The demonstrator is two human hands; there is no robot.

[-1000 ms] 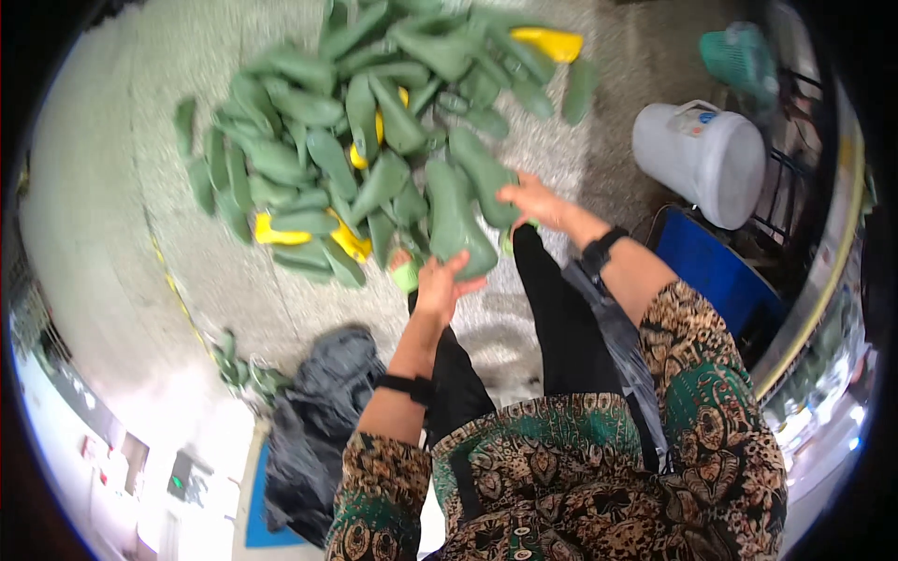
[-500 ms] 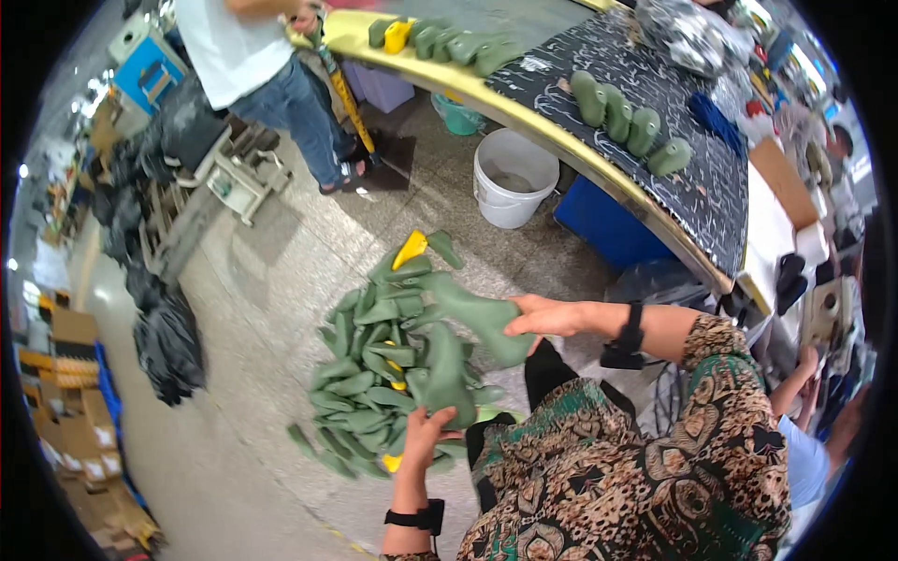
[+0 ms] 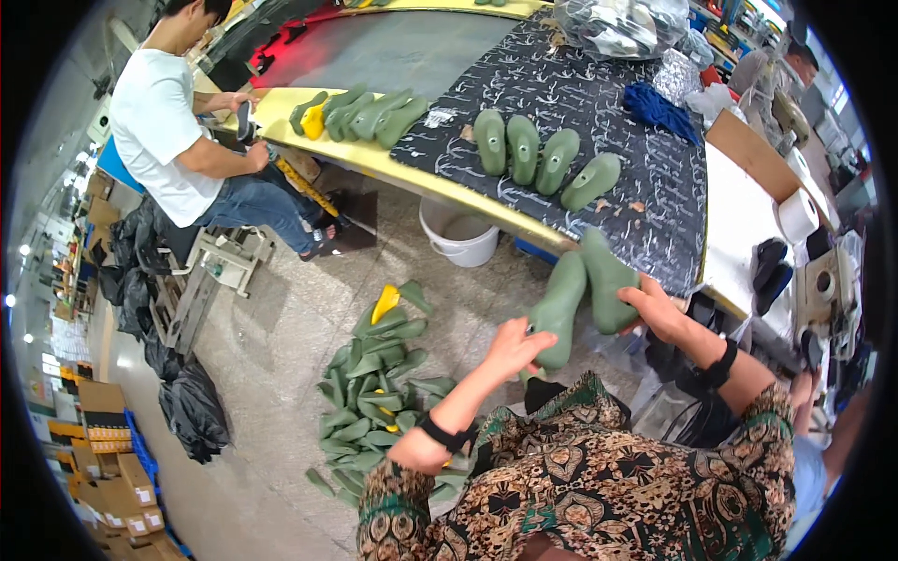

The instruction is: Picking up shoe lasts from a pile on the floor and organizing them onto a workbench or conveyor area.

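A green shoe last (image 3: 563,299) is gripped at its lower end by my left hand (image 3: 514,350). Close on its right, my right hand (image 3: 659,310) has its fingers closed round a second green shoe last (image 3: 608,280). Both are raised side by side near the table's front edge, their far ends almost touching. Several more green lasts (image 3: 559,161) stand in a row on the black patterned tabletop (image 3: 645,201) ahead. Down on the floor to the left lies a heap of green lasts (image 3: 360,374), with a yellow last (image 3: 384,304) at its far end.
A yellow-edged table runs across the front, bearing another row of lasts (image 3: 374,117). Beneath it stands a white bucket (image 3: 458,234). A person in a white shirt (image 3: 161,126) sits at the far left. Plastic bags (image 3: 622,26) and blue cloth (image 3: 662,110) lie at the back right.
Both hands have lifted the two lasts from over the floor heap, moving right to the table's edge. My view has turned up toward the table. The seated person now shows more fully.
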